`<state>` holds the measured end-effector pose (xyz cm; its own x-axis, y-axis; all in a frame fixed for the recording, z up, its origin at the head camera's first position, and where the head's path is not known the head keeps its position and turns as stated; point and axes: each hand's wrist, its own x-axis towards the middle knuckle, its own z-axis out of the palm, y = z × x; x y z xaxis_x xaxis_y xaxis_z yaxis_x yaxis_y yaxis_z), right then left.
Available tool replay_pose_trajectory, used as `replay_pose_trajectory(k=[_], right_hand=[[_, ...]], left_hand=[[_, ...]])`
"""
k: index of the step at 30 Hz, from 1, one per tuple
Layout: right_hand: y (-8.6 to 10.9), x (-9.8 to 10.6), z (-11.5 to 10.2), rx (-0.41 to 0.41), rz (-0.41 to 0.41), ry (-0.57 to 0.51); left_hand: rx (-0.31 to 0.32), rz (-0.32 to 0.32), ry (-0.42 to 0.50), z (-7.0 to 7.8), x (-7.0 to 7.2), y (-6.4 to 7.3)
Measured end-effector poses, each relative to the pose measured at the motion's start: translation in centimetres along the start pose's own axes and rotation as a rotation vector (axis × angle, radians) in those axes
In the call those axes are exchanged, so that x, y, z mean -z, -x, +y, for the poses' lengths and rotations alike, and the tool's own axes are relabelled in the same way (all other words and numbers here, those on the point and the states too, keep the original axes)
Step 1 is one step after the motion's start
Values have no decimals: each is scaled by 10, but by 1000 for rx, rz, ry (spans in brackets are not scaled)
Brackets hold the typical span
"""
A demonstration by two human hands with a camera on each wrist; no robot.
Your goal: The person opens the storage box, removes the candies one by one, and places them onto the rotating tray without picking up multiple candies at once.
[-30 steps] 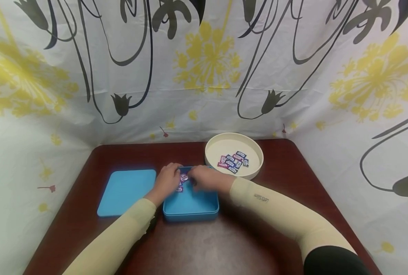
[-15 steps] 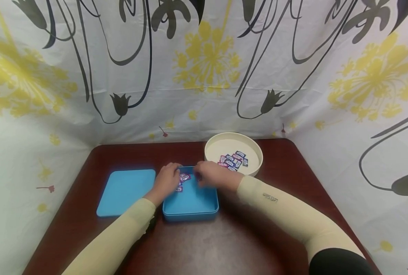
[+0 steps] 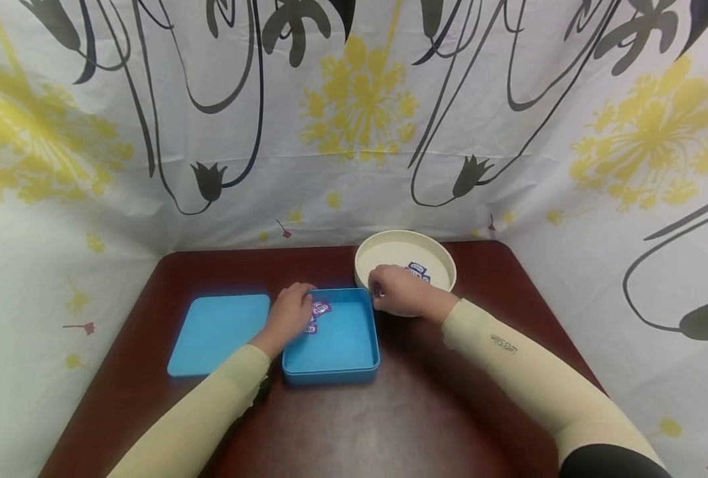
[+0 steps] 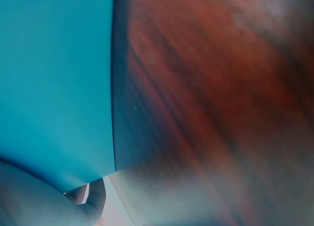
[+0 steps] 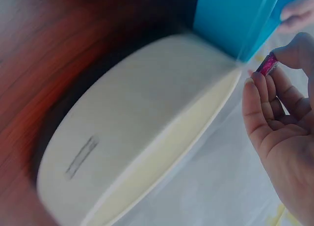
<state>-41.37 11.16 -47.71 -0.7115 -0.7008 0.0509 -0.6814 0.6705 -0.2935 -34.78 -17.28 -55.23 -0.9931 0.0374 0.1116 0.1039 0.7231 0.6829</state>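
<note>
At the left side of an open blue box (image 3: 342, 352), my left hand (image 3: 288, 315) grips the wall near the back corner. Several small pink and purple wrapped candies (image 3: 320, 308) lie inside, close by that hand. My right hand (image 3: 404, 291) is over the near-left rim of a round cream tray (image 3: 395, 247). Between thumb and fingers it pinches one pink wrapped candy (image 5: 268, 64), seen in the right wrist view. Behind the right hand, blue and pink candies (image 3: 416, 269) show in the tray, others hidden by the hand.
A flat blue lid (image 3: 219, 335) lies on the dark red-brown table (image 3: 354, 425) left of the box. The cream tray stands right behind the box's back-right corner. A patterned white curtain (image 3: 306, 199) hangs around the table's back and sides.
My right hand has moved from inside the blue box, rightward and away from me, to the cream tray, carrying a candy. The left hand has stayed at the box.
</note>
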Motion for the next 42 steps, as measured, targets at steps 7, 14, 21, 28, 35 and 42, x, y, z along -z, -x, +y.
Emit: replay_pose_trajectory(k=[7,14,21,28,35,42], right_hand=[[10,11,37,-90,14,13],[18,15,70,-144,0,2],[26,20,89,-192,6,-18],[29,22,103,-243,-5,-46],[30,20,112,-268,-23,-48],[31,16,112,-246,-32,-38]], left_hand=[[-8,6,-5,0,2,0],[8,6,-2,-1,2,1],[10,3,0,-1,2,1],[7,-2,6,1,3,2],[-4,1,10,0,3,1],[5,0,8,0,2,1]])
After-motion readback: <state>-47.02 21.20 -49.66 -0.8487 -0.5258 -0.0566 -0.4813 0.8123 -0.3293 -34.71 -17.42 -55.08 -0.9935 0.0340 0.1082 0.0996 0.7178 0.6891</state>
